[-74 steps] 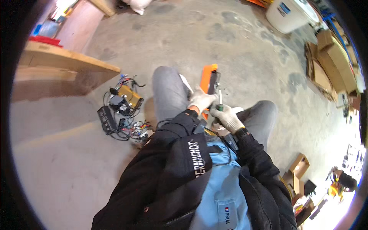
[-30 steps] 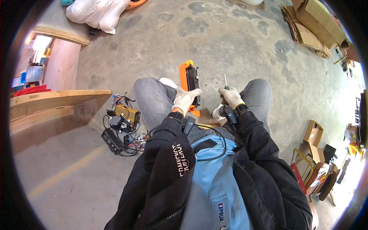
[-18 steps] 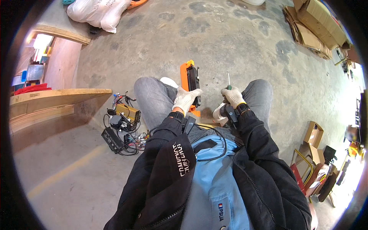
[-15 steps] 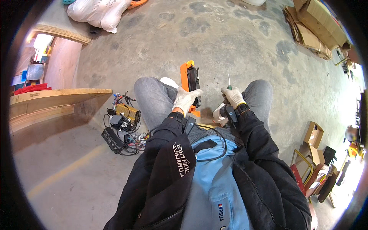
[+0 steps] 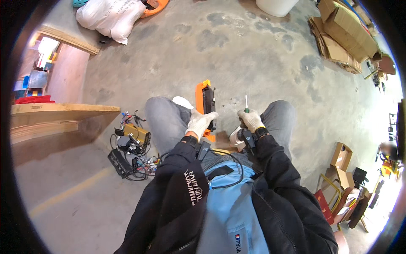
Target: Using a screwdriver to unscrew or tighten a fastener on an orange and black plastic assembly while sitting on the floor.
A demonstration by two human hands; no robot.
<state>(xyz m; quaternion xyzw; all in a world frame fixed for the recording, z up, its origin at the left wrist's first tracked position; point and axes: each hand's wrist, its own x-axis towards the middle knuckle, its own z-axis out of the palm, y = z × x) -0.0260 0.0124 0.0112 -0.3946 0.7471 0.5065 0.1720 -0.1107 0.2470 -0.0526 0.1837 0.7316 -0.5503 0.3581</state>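
Observation:
My left hand (image 5: 201,122), in a white knit glove, is closed around the lower part of a long orange-and-black housing (image 5: 207,99) standing between my knees. Its orange shell faces left and its black inner side faces right; what lies under my palm is hidden. In my right hand (image 5: 252,120), gloved the same way, is a screwdriver (image 5: 246,104) with a green handle, its metal shaft pointing away from me. The screwdriver's tip is apart from the housing, to the right of it.
On the floor left of my knee lies a heap of wired electronics (image 5: 131,146). A wooden bench (image 5: 67,109) stands farther left. Flattened cardboard (image 5: 336,51) is piled far right, with open boxes (image 5: 341,158) nearer. A white sack (image 5: 111,19) and a white bucket (image 5: 277,6) sit far off.
The whole scene sits slightly lower in view, with more of the far floor showing. Both hands keep their holds on the housing and the screwdriver.

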